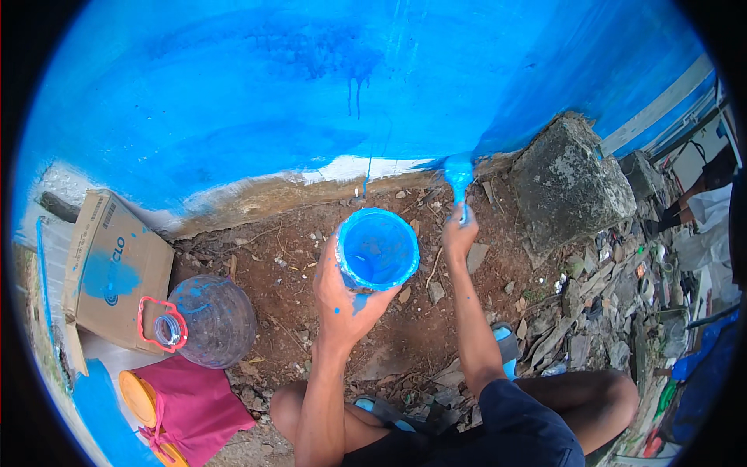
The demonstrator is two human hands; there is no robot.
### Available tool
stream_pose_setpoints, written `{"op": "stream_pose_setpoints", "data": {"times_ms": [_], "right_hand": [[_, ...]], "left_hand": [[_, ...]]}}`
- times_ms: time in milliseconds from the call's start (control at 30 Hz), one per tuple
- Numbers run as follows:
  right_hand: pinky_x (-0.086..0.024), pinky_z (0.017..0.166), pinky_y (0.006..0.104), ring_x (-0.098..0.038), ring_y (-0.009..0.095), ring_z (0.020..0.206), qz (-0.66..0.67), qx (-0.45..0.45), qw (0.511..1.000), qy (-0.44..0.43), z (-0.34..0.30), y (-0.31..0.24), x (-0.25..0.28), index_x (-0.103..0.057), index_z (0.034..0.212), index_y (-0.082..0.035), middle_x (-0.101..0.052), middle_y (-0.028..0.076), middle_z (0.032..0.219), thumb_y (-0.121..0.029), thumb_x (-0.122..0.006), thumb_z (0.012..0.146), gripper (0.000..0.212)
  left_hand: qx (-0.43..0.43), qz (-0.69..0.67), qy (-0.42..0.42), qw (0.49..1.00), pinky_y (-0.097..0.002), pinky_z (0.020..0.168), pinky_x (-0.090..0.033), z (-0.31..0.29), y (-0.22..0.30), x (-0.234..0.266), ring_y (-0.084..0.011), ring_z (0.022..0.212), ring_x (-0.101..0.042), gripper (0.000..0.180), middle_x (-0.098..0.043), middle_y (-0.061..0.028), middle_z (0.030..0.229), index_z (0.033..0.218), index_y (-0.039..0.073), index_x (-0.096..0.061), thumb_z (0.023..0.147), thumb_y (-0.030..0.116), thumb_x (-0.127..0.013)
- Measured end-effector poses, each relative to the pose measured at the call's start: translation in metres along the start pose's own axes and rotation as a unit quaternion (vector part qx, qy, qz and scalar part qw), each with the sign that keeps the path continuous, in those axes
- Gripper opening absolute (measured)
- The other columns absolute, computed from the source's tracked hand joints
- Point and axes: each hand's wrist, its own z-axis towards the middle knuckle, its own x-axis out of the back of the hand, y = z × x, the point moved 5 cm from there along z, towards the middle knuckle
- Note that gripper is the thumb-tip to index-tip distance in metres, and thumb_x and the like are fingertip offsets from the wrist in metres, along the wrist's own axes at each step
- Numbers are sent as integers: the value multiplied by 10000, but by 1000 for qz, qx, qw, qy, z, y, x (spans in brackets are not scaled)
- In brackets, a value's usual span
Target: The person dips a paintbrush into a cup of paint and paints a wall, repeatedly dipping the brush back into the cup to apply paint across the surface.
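My left hand (342,303) is wrapped round a paint cup (412,263) with blue paint inside and smeared over its rim. Blue spots mark that hand's skin. In my right hand (461,233) is a paintbrush (458,176), its handle gripped and its blue-coated head against the bottom of the wall. The wall (257,93) is mostly bright blue, with darker wet patches and drips. Along its foot runs a bare strip, white (350,167) in the middle and brownish towards the left.
A paint-stained cardboard box (148,253) and a clear round jug (214,323) with a red handle lie at left. Nearer is a pink cloth (194,397) by a yellow-orange lid. A big rock (572,183) juts out at right, beside rubble and litter. Another person's leg (685,204) shows far right.
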Motion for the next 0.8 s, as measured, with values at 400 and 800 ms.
{"op": "stream_pose_setpoints", "data": {"times_ms": [400, 800], "right_hand": [[-438, 609, 438, -564, 283, 604, -53, -50, 996, 45, -27, -4, -23, -641, 898, 54, -629, 193, 696, -219, -527, 1010, 316], [-423, 598, 428, -531, 257, 582, -22, -106, 982, 157, -21, 18, 0, -654, 923, 79, -623, 153, 657, -289, -515, 1031, 407]], "left_hand": [[-25, -4, 10, 1000, -393, 901, -538, -2, 8, 8, -276, 1051, -671, 762, -650, -170, 1187, 1337, -19, -514, 687, 109, -890], [-17, 0, 13, 1000, -396, 907, -535, -3, 10, 12, -293, 1059, -673, 754, -650, -176, 1189, 1337, -24, -516, 692, 110, -883]]}}
